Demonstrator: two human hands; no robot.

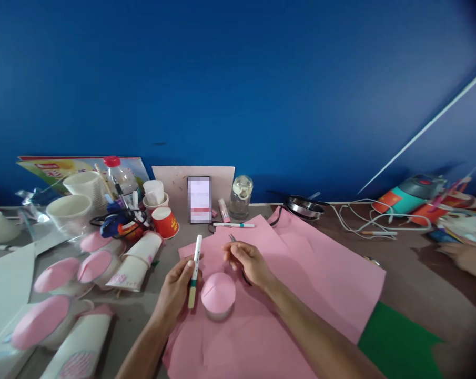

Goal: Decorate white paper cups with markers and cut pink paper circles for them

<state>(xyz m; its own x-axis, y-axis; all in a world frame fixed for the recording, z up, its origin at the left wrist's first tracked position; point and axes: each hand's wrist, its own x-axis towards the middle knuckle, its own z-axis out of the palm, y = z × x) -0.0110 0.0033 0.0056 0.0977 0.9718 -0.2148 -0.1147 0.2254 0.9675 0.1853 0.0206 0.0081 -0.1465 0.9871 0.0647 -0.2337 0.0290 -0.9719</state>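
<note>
My left hand [177,284] grips a white marker [195,271] with a green band, held nearly upright. Just right of it stands a paper cup topped by a pink paper cone [219,292], on pink paper. My right hand [247,260] hovers beyond the cone with fingers curled together; what they hold, if anything, is hidden. Metal tips and a dark handle, apparently of scissors [232,238], show around that hand; I cannot tell whether it touches them. Large pink sheets [324,263] spread beneath both hands.
Several pink-topped paper cups [58,273] lie at left. Behind them are stacked cups [69,208], a red cup [165,222] and a bottle [119,176]. A phone [199,200], glass jar [241,197], another marker [234,225], tape roll [305,206] and white cable [348,223] line the back. Another person's hand [466,259] is at right.
</note>
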